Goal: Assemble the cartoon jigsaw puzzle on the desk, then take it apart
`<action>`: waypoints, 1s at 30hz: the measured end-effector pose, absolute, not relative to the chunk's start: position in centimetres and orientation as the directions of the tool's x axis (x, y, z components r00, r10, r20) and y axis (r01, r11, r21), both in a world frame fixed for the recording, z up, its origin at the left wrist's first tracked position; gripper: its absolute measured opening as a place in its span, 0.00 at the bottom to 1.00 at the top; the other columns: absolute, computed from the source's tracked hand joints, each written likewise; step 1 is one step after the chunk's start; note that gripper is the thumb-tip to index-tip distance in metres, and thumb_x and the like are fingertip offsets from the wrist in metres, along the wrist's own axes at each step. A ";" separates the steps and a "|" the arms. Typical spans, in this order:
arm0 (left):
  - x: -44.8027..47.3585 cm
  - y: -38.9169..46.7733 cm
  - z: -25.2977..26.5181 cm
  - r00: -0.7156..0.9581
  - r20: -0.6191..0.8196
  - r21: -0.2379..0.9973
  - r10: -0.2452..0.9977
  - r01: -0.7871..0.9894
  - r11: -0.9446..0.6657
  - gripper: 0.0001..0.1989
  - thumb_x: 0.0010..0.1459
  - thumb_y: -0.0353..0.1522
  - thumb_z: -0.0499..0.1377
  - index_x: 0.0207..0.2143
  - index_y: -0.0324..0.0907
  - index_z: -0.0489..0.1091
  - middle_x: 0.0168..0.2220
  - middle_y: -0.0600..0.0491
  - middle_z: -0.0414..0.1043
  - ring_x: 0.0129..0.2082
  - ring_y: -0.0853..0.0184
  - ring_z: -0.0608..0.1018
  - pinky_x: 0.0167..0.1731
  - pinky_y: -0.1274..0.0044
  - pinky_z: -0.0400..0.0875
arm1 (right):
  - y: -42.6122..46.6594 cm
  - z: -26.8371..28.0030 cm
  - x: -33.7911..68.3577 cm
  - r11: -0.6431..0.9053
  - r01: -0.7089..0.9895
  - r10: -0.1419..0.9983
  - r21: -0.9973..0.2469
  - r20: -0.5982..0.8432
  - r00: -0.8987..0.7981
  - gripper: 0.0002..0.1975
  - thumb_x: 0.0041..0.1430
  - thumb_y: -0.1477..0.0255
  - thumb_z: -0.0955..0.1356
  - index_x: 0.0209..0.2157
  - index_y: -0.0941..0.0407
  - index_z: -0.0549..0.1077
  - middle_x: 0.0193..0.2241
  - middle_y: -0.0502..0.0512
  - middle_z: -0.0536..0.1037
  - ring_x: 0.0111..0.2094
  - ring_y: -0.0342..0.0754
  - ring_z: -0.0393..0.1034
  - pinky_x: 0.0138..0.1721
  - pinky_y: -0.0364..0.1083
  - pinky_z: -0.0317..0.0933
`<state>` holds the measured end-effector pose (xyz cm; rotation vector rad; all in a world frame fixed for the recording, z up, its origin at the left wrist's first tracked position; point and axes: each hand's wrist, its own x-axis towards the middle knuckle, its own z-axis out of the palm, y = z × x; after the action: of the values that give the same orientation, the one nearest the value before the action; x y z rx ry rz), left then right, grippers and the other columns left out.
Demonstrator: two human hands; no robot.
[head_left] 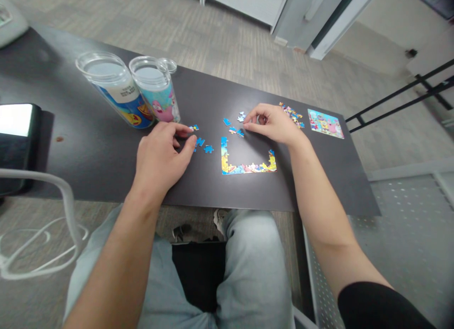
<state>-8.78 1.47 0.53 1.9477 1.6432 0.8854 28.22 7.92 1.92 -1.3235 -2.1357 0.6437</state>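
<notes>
A partly joined puzzle border [244, 165], shaped like an L with a short right upright, lies on the dark table [106, 154]. My left hand [161, 156] rests left of it, thumb and forefinger pinching a blue piece [194, 128]; two more blue pieces [205, 146] lie beside the fingers. My right hand [273, 124] sits above the border with fingertips touching a small group of loose blue pieces [236, 125]. A heap of mixed pieces [292, 114] lies just right of that hand.
Two clear cylindrical puzzle tubs [117, 90] [158, 92] stand at the back left with a lid [168, 65] behind them. A printed reference picture [325, 123] lies at the table's right end. A dark device [17, 144] sits at the left edge. My knees are under the table.
</notes>
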 end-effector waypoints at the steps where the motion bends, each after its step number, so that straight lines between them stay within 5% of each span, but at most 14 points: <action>1: -8.8 1.5 0.5 0.090 0.191 0.686 0.978 0.700 -0.198 0.13 0.73 0.44 0.67 0.52 0.50 0.85 0.55 0.49 0.89 0.43 0.57 0.83 0.54 0.61 0.79 | 7.9 2.0 28.2 0.411 0.637 0.900 -0.652 0.179 -0.397 0.07 0.70 0.62 0.83 0.45 0.49 0.93 0.38 0.53 0.82 0.34 0.50 0.66 0.43 0.55 0.65; 5: -8.8 1.5 0.4 0.095 0.184 0.667 0.978 0.719 -0.195 0.14 0.74 0.44 0.67 0.53 0.50 0.85 0.56 0.49 0.89 0.43 0.57 0.83 0.55 0.61 0.79 | 7.6 2.2 28.0 0.393 0.636 0.885 -0.664 0.086 -0.457 0.11 0.68 0.59 0.85 0.48 0.48 0.94 0.41 0.52 0.84 0.35 0.50 0.66 0.42 0.54 0.64; 13: -8.8 1.5 0.4 0.105 0.189 0.652 0.976 0.730 -0.205 0.14 0.74 0.45 0.67 0.54 0.50 0.85 0.57 0.48 0.90 0.45 0.56 0.84 0.56 0.60 0.79 | 7.2 2.0 27.2 0.297 0.607 0.903 -0.737 0.012 -0.429 0.19 0.62 0.52 0.89 0.39 0.50 0.88 0.37 0.51 0.83 0.35 0.49 0.66 0.39 0.54 0.59; 21: -8.6 1.4 0.6 0.109 0.180 0.650 0.978 0.733 -0.201 0.16 0.72 0.46 0.66 0.54 0.50 0.85 0.57 0.47 0.90 0.46 0.54 0.85 0.56 0.58 0.79 | 7.0 2.4 25.5 0.374 0.667 0.912 -0.644 0.123 -0.392 0.07 0.75 0.62 0.82 0.45 0.49 0.89 0.36 0.51 0.81 0.36 0.52 0.67 0.44 0.54 0.62; 30: -8.5 1.3 0.9 0.117 0.178 0.632 0.977 0.748 -0.205 0.15 0.73 0.47 0.65 0.52 0.51 0.84 0.57 0.46 0.90 0.45 0.53 0.85 0.56 0.56 0.78 | 7.8 1.3 25.1 0.294 0.770 0.956 -0.567 0.187 -0.227 0.09 0.75 0.65 0.82 0.40 0.49 0.84 0.34 0.52 0.81 0.36 0.54 0.69 0.46 0.56 0.66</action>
<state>-8.46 1.33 0.89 2.0158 1.6738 0.8072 25.08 7.84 1.32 -1.5354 -2.0672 0.4910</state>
